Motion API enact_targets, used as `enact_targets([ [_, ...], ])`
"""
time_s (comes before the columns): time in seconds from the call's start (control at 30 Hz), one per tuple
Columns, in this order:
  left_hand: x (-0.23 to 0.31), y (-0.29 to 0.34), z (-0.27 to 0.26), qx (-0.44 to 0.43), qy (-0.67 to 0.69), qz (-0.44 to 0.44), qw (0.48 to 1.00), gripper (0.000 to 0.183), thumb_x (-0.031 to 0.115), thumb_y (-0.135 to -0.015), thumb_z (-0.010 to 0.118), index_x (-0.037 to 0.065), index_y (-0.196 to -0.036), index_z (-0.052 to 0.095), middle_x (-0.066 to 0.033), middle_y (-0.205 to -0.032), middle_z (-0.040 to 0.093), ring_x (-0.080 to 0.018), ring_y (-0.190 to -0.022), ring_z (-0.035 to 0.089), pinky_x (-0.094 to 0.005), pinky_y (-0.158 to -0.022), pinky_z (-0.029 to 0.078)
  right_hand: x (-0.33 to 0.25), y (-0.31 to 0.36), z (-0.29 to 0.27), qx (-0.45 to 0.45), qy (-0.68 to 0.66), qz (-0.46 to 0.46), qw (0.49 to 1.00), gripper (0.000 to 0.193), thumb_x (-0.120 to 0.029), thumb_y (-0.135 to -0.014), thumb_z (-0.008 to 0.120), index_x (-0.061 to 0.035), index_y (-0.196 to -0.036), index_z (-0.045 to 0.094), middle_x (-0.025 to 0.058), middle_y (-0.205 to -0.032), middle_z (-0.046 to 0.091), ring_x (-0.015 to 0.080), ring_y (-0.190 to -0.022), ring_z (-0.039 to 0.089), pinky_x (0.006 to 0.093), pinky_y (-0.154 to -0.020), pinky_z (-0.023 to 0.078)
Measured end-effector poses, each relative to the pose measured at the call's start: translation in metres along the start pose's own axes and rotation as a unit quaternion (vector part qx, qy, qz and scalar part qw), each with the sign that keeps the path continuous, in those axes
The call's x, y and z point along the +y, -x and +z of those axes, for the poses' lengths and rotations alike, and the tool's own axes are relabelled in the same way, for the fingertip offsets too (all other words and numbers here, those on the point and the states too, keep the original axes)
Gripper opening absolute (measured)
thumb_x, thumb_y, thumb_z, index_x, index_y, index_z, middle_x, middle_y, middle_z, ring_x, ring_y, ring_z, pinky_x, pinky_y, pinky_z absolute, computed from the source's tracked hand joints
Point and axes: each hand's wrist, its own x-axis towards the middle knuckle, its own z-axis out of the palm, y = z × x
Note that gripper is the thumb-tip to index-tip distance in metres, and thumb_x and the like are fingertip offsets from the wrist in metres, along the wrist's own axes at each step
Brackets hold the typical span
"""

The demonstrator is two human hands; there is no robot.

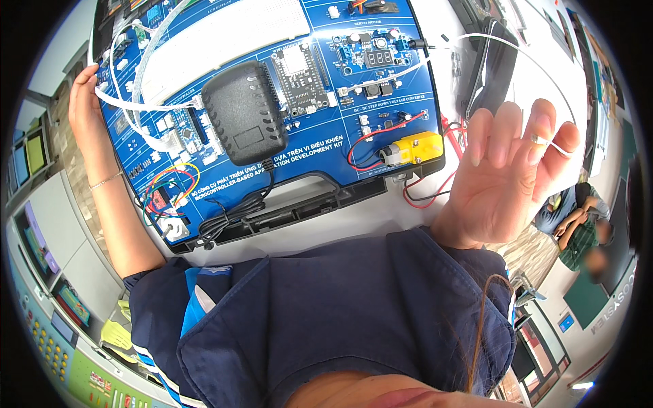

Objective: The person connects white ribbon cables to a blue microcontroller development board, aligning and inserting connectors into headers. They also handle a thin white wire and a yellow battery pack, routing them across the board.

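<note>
My right hand (pixel 507 170) is raised palm up to the right of a blue electronics training kit (pixel 299 153). Its thumb and fingers pinch the small white plug (pixel 539 140) of a thin white cable (pixel 561 85). That cable arcs back toward the kit's upper right. My left hand (pixel 85 102) has its fingers bent over the kit's left edge, beside white flat cables (pixel 126 103); its thumb is hidden. A black power adapter (pixel 246 112) lies on the kit, its coiled cord (pixel 235 217) hanging at the front edge. A yellow geared motor (pixel 411 148) sits at the lower right corner.
A white breadboard (pixel 224 37) crosses the kit's upper part, with a voltage converter module (pixel 374 54) at its right. Red leads (pixel 454 132) and a black flat device (pixel 491 64) lie on the white table. Other people (pixel 578 221) are in the background at right.
</note>
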Motion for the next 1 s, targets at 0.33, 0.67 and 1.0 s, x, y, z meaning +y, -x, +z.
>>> enact_targets([
  [0.33,0.004,0.000,0.009,0.004,-0.010,0.014,1.000,0.027,0.011,-0.091,0.046,-0.006,-0.110,0.053,-0.0088,-0.101,0.058,-0.0104,-0.091,0.056,-0.0216,-0.080,0.044,-0.003,-0.001,0.000,-0.020,0.022,-0.008,1.000,0.034,-0.002,-0.086,0.057,-0.0124,-0.116,0.047,0.0033,-0.099,0.048,0.0090,-0.058,0.036,0.0220,-0.049,0.034],
  [0.67,0.003,0.002,0.009,0.010,-0.015,0.009,1.000,0.027,0.011,-0.090,0.046,-0.006,-0.111,0.054,-0.0083,-0.101,0.057,-0.0101,-0.091,0.055,-0.0213,-0.080,0.044,-0.003,-0.001,0.000,-0.027,0.012,0.006,1.000,0.035,-0.002,-0.084,0.060,-0.0123,-0.115,0.048,0.0033,-0.099,0.047,0.0088,-0.057,0.035,0.0219,-0.049,0.033],
  [1.0,0.001,0.002,-0.001,-0.002,-0.003,-0.005,1.000,0.030,0.012,-0.091,0.043,-0.007,-0.113,0.052,-0.0111,-0.103,0.057,-0.0121,-0.094,0.055,-0.0231,-0.083,0.045,0.000,-0.002,-0.002,-0.041,0.007,0.009,0.999,0.034,-0.001,-0.083,0.061,-0.0130,-0.114,0.050,0.0028,-0.098,0.048,0.0087,-0.057,0.036,0.0217,-0.048,0.033],
])
